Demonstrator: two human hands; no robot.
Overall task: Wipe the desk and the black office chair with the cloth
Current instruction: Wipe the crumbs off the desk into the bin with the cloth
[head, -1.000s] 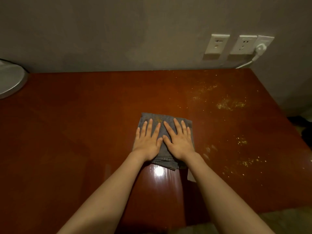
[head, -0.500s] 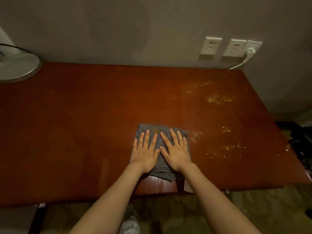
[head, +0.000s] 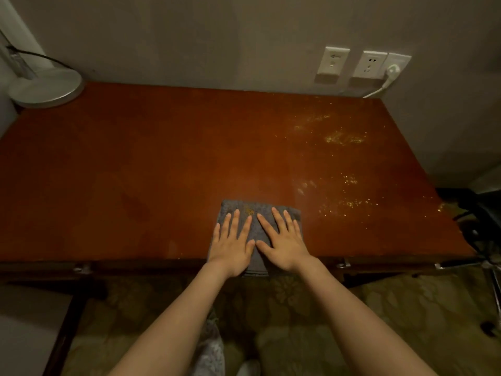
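Note:
A folded grey cloth (head: 257, 211) lies at the front edge of the reddish-brown desk (head: 135, 172), its near end hanging slightly over the edge. My left hand (head: 231, 248) and my right hand (head: 284, 244) both press flat on it, side by side, fingers spread, neither one gripping. A few yellow specks sit on the cloth's far part. Yellowish crumbs (head: 343, 138) are scattered over the desk's right side, with more crumbs (head: 348, 204) just right of the cloth. Part of the black office chair (head: 477, 213) shows past the desk's right end.
A white round fan base (head: 46, 86) with a black cord stands on the desk's back left corner. Wall sockets (head: 370, 65) with a white plug (head: 390, 73) sit above the back right corner. Patterned carpet (head: 406, 308) lies below the desk's front edge.
Both hands have dragged the cloth toward me, from mid-desk to the front edge. The view has pulled back, so the desk's front edge and the floor now show.

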